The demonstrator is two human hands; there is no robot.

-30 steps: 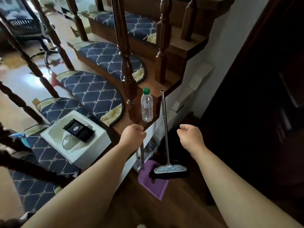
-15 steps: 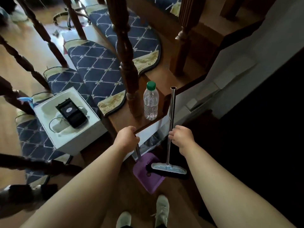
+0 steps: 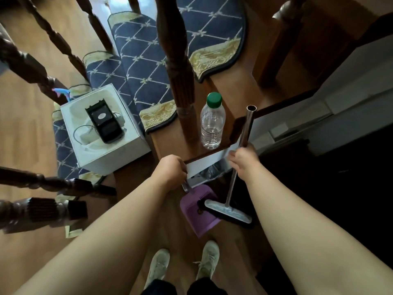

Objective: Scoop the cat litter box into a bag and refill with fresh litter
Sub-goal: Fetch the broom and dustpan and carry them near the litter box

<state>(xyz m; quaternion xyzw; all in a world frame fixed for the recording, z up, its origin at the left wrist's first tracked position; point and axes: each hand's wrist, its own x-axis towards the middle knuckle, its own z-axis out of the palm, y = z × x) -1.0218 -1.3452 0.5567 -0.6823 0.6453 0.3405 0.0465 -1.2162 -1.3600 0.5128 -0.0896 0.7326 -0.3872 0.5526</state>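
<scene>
My right hand [image 3: 244, 161] is curled tight round the broom [image 3: 247, 126] pole, with the open pole end standing above the fist. The pole's long axis runs from that fist down and a little left to the broom head [image 3: 227, 213], low over the floor [image 3: 176, 241] ahead of my shoes. My left hand [image 3: 170, 173] is fisted over the dustpan [image 3: 197, 211] handle, which it mostly hides. The pan lies below and right of that fist, with its right edge under the broom head. I cannot tell whether either tool rests on the floor. A bottle [image 3: 212, 124] stands at the step's [image 3: 168, 143] corner, just beside the pole. No litter box or bag shows. I judge both tools must be lifted along their poles and carried there.
</scene>
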